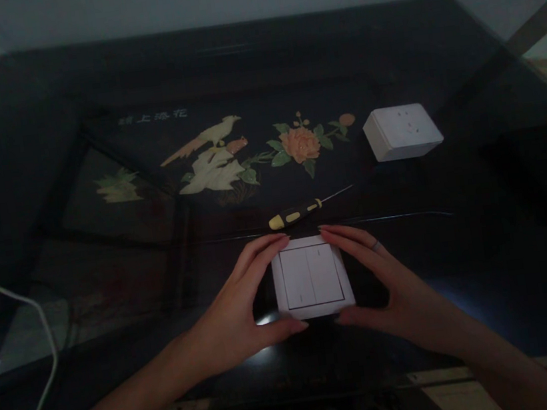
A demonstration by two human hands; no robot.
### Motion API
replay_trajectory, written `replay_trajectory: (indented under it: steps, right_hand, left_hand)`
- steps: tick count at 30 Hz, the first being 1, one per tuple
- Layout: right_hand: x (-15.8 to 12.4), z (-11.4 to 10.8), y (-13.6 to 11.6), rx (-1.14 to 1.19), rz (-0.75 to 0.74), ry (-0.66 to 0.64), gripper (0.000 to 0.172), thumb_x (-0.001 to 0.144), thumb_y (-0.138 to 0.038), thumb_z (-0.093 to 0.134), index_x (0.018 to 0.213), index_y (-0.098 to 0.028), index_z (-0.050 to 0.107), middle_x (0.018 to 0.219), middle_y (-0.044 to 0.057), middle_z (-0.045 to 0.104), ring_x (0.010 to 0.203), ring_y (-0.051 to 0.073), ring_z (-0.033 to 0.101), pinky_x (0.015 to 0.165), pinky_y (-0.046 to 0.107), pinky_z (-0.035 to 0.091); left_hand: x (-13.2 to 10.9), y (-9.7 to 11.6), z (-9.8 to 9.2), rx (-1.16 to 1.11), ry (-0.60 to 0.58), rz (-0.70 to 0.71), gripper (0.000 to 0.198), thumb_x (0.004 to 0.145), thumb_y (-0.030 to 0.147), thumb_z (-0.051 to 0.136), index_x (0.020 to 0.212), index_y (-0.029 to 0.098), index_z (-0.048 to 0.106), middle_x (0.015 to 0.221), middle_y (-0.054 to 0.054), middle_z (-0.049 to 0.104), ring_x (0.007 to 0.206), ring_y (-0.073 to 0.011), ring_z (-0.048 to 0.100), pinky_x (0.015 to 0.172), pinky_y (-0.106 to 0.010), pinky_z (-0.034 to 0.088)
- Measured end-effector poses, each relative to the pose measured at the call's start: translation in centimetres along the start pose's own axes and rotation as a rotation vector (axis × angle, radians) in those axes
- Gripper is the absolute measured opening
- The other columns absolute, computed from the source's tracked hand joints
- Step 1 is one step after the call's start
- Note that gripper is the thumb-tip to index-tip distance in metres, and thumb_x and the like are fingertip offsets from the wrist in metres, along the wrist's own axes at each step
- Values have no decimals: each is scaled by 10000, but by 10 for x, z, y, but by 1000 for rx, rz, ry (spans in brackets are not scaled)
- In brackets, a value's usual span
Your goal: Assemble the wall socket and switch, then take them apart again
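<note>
A white two-rocker wall switch (pixel 312 276) lies face up on the dark lacquered table (pixel 115 306) near its front edge. My left hand (pixel 240 310) grips the switch's left side, fingers over the far corner and thumb at the near corner. My right hand (pixel 389 284) holds the right side the same way, a ring on one finger. Just beyond the switch lies a small screwdriver (pixel 304 210) with a black and yellow handle, its thin shaft pointing right.
A white wall socket box (pixel 402 132) sits at the back right. The tabletop carries an inlaid bird and flower picture (pixel 251 154). A white cable (pixel 43 336) with a yellow tag hangs at the left edge. Light walls stand behind.
</note>
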State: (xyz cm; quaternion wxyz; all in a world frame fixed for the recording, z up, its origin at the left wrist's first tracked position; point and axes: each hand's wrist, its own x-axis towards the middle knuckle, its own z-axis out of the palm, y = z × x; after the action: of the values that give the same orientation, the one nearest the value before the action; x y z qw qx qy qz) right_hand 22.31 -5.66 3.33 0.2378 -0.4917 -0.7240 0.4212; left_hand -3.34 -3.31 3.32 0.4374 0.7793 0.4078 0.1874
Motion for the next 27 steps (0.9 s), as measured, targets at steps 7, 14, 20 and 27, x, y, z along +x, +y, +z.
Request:
replay_trajectory:
  steps: [7,14,20,27]
  right_hand:
    - [1,2,-4,0,6,53,673,841,-310,687,1444,-368,393,1496,60,427,1391,287,423,1125,532,396]
    - [1,2,-3,3,6,72,691,813,-300,723,1430,-357,417,1483,60,454,1380,281,438,1119,524,406]
    - [1,2,-3,-17,6,70,676,825,-302,712,1432,-335,416,1479,77,456,1369,278,453,1108,509,424]
    - [0,2,-2,-44,-49,78,686,830,-307,718,1433,-344,394,1484,64,454,1369,250,457,1101,466,441]
  left_hand:
    - [3,0,2,-8,29,15,810,779,283,755,1455,330,312,1489,-99,368,1389,-330,391,1157,-560,349]
    - [1,0,2,28,31,28,792,798,300,746,1459,329,311,1486,-92,365,1380,-317,400,1157,-532,367]
    - [-1,-3,3,45,10,74,940,743,401,811,1488,373,238,1502,-97,324,1391,-346,379,1149,-549,373]
    - [0,-4,4,67,33,87,915,758,350,803,1480,379,242,1473,-77,342,1375,-313,394,1146,-493,397]
